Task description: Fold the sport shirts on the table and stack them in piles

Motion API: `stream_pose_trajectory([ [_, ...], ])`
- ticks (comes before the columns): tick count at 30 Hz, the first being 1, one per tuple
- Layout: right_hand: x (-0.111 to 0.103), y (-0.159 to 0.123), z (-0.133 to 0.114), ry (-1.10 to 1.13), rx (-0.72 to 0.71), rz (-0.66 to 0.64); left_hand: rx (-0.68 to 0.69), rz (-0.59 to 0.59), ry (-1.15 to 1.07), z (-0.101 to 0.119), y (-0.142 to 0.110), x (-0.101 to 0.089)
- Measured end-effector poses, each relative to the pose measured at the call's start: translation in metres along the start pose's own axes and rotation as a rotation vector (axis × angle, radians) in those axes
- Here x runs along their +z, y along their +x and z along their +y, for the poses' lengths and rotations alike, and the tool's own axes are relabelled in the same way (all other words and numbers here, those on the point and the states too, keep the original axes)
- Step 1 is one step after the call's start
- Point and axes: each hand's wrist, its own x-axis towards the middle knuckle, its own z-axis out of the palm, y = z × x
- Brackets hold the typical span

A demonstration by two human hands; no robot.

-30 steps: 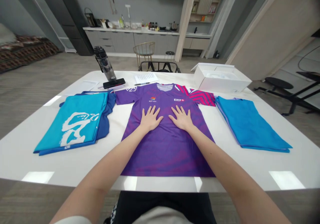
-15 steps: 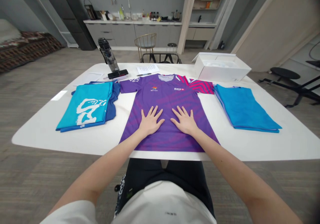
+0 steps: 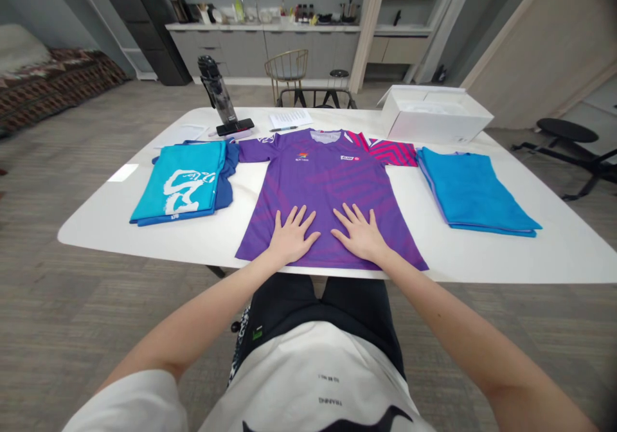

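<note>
**Purple jersey (image 3: 322, 188) lies spread at the near edge of the tabletop (image 3: 87, 233), both hands open on it**

Head view, the only view. The jersey lies face up and flat, collar away from the person, with its lower hem just short of the near edge. The left hand (image 3: 292, 239) and right hand (image 3: 361, 236) rest palm down on its lower front, fingers spread and released, grasping nothing.

Risk findings, by judgement: the hem has little margin at the edge, so a pull toward the body could drag the cloth over it. Pressure from both palms could also rumple the smooth front or skew it against the collar.

The purple sleeve lies just beside the folded teal shirt (image 3: 178, 181) and its navy under-layer (image 3: 226, 175), so a sideways sweep could disturb that stack. The pink-striped sleeve (image 3: 393, 153) lies near the folded blue shirt (image 3: 475, 191) and below the white box (image 3: 434, 117), which could snag a wide movement.

The pen (image 3: 284, 128) and paper sheet (image 3: 290, 118) sit just beyond the collar. The black phone (image 3: 235, 126) lies at the foot of the tall water bottle (image 3: 216, 91), which stands upright; a lifted sleeve or a careless reach could knock the bottle over.
</note>
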Motion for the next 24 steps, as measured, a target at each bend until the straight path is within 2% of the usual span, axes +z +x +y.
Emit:
stream_pose_trajectory([
  [8, 0.003, -0.043, -0.02, 0.029, -0.001, 0.039, 0.045, 0.031, -0.012, 0.016, -0.019, 0.002],
  [15, 0.005, -0.066, -0.015, 0.148, 0.032, 0.088, 0.079, 0.041, -0.038, 0.017, -0.03, -0.001],
  [18, 0.002, -0.057, -0.001, 0.199, 0.054, 0.153, 0.061, 0.057, -0.031, 0.005, -0.018, -0.008],
  [21, -0.003, -0.035, 0.018, 0.192, 0.065, 0.201, 0.063, 0.072, -0.017, -0.013, 0.008, -0.014],
  [24, -0.006, -0.008, 0.036, 0.142, 0.098, 0.158, 0.063, 0.059, -0.003, -0.029, 0.036, -0.014],
])
